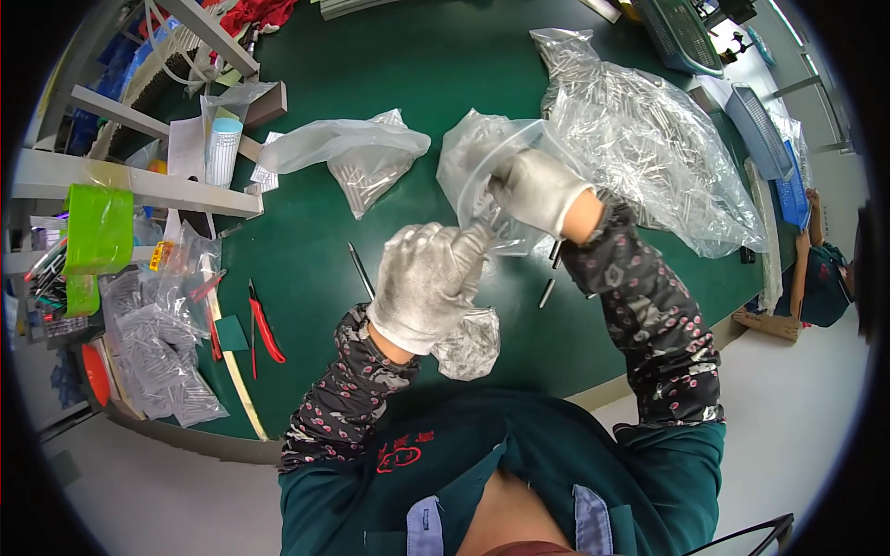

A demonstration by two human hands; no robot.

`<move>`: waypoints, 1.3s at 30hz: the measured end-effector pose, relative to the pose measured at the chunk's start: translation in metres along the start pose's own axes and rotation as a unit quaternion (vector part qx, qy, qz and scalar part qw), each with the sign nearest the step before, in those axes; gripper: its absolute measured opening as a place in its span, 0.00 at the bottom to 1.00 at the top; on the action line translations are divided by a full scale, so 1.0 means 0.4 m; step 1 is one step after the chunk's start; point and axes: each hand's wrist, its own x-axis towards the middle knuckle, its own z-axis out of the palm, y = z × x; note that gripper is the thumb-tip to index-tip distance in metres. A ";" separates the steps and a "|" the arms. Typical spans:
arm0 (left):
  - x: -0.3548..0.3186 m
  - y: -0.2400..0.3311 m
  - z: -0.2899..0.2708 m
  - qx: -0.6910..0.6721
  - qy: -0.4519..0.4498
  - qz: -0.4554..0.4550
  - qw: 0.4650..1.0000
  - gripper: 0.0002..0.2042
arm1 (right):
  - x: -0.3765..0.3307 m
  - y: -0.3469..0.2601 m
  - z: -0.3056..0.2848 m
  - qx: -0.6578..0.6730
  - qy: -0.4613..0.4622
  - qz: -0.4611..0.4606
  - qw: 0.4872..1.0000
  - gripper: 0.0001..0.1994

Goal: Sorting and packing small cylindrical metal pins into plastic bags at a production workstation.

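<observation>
Both my hands wear whitish work gloves with grey smudges. My right hand (538,190) is closed at the mouth of a clear plastic bag (471,153), its fingertips partly hidden by the film. My left hand (428,289) has its fingers curled at the lower edge of that same bag. Beneath the left wrist a small crumpled clear bag (470,347) lies on the green table. To the left, another clear bag (366,176) holds a bundle of thin metal pins. A few loose pins (547,293) lie below my right hand.
A large clear bag full of metal pins (640,139) covers the right back. A pen (361,269) and red-handled pliers (265,324) lie at left, near bagged pins (158,347) and a shelf frame (139,181). Blue baskets (760,130) and another person's arm (801,264) are at right.
</observation>
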 end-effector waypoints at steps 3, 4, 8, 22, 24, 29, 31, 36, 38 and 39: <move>-0.002 -0.004 -0.002 -0.013 -0.004 -0.014 1.000 0.13 | -0.010 0.032 -0.027 -0.075 0.033 0.102 0.991 0.11; -0.001 -0.001 0.000 -0.013 -0.004 -0.012 1.000 0.13 | -0.009 0.034 -0.043 -0.106 0.042 0.103 0.988 0.12; 0.002 0.008 0.018 0.004 -0.021 0.007 1.000 0.13 | 0.003 -0.010 -0.049 -0.215 -0.175 0.221 0.935 0.12; -0.005 0.007 0.001 -0.010 0.014 -0.011 1.000 0.13 | -0.068 0.020 -0.021 -0.008 0.085 0.131 0.988 0.09; 0.002 0.015 -0.004 -0.018 0.006 -0.019 1.000 0.14 | -0.066 0.025 -0.011 -0.015 0.137 0.112 0.984 0.08; -0.003 0.028 -0.002 -0.079 0.037 -0.069 0.994 0.15 | -0.070 -0.038 -0.030 0.018 0.165 0.056 0.984 0.08; -0.002 0.048 -0.019 -0.170 0.050 -0.145 0.973 0.16 | -0.095 -0.073 -0.069 0.129 0.153 0.038 0.979 0.07; 0.011 0.075 -0.055 -0.370 0.061 -0.258 0.890 0.23 | -0.179 -0.164 -0.150 0.197 0.077 0.025 0.977 0.08; 0.013 0.097 -0.070 -0.347 0.073 -0.219 0.909 0.25 | -0.198 -0.183 -0.157 0.237 0.066 -0.039 0.968 0.09; 0.016 0.111 -0.075 -0.331 0.064 -0.200 0.920 0.27 | -0.210 -0.181 -0.146 0.292 0.079 -0.061 0.951 0.11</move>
